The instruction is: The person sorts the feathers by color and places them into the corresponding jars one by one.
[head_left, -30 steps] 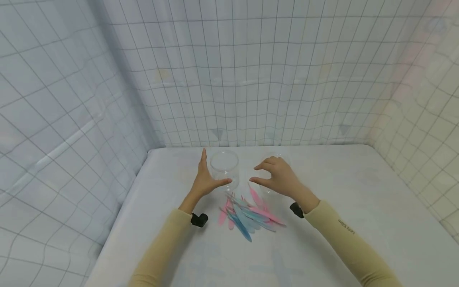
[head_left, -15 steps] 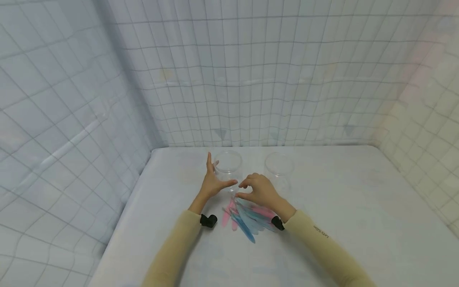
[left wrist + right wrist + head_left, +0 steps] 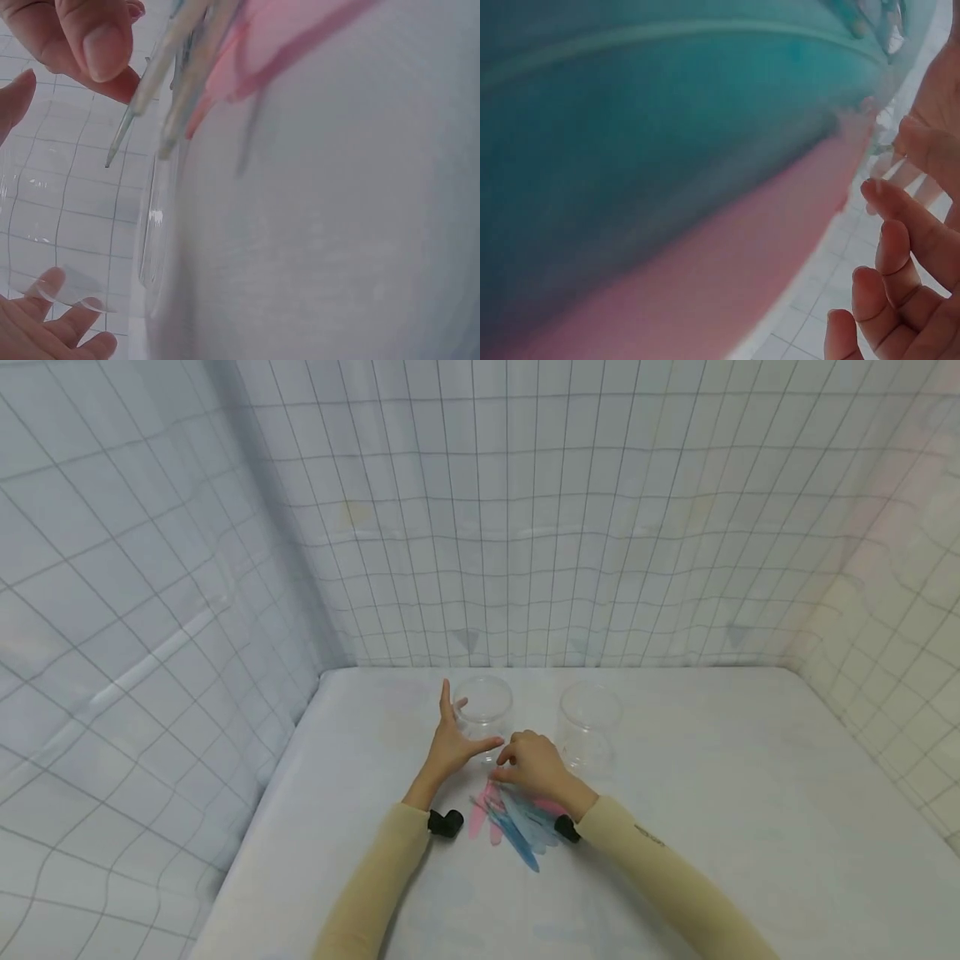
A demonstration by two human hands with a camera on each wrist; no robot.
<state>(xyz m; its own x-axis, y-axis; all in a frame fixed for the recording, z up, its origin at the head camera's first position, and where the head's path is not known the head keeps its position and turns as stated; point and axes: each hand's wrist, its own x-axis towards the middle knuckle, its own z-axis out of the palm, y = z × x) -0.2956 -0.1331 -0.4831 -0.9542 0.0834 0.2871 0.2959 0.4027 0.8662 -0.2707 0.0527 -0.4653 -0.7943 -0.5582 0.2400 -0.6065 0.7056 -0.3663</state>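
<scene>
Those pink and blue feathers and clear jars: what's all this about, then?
A person's left hand is spread around the left jar, thumb in front; whether it touches the glassy wall is hard to tell. The right hand has its fingers curled at the quill ends of the loose feathers, though I can't tell whether it has gripped one. The feathers lie in a pile on the white tabletop, and the right jar stands beyond the right hand.

Nothing legible: only small, blurred dark lettering (image 3: pixel 649 835) on the right sleeve (image 3: pixel 667 878).
</scene>
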